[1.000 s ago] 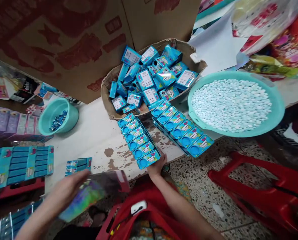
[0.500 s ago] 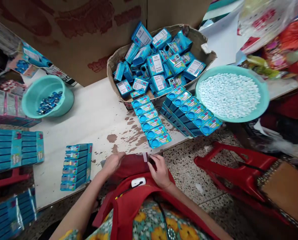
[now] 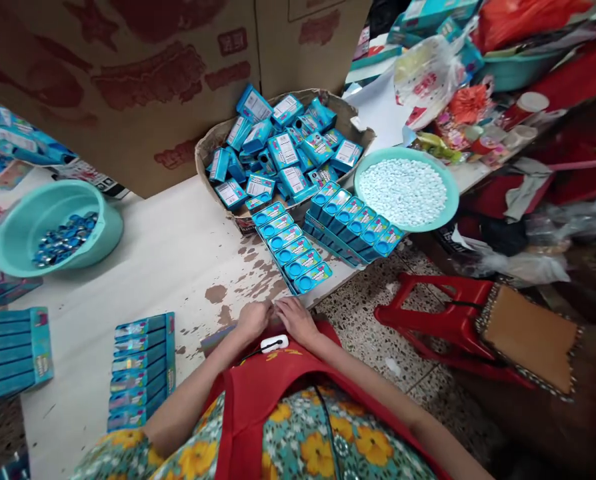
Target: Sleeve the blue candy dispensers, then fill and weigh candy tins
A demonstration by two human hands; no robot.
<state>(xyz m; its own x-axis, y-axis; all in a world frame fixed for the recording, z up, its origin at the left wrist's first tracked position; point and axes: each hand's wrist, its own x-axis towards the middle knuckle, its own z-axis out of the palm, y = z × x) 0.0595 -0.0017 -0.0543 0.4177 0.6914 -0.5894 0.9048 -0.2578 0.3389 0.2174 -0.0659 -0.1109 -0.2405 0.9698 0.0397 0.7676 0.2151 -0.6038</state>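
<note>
My left hand (image 3: 255,320) and my right hand (image 3: 297,320) meet at the table's front edge, just above the red apron (image 3: 298,357). Both have their fingers curled in and pressed together. Whatever lies between the fingertips is too small or too hidden to make out. Just beyond them stands a row of small blue candy boxes (image 3: 293,252) with round marks on their tops, lettered "Caramelo Macizo". To its right, a second row of the same boxes (image 3: 363,223) sits in a blue display tray (image 3: 328,237). A small white device (image 3: 275,343) with a black cord rests on the apron.
A cut-down carton (image 3: 205,157) full of blue boxes stands behind. At right is a turquoise basin (image 3: 451,203) of small white candies; at left, a turquoise tub (image 3: 111,230) of shiny blue pieces. Another filled tray (image 3: 143,373) lies front left. A red stool (image 3: 428,293) stands at right.
My hands have come together from apart, the right moving left to meet the left. The pale strip seen by my right fingers is out of sight. The view has shifted.
</note>
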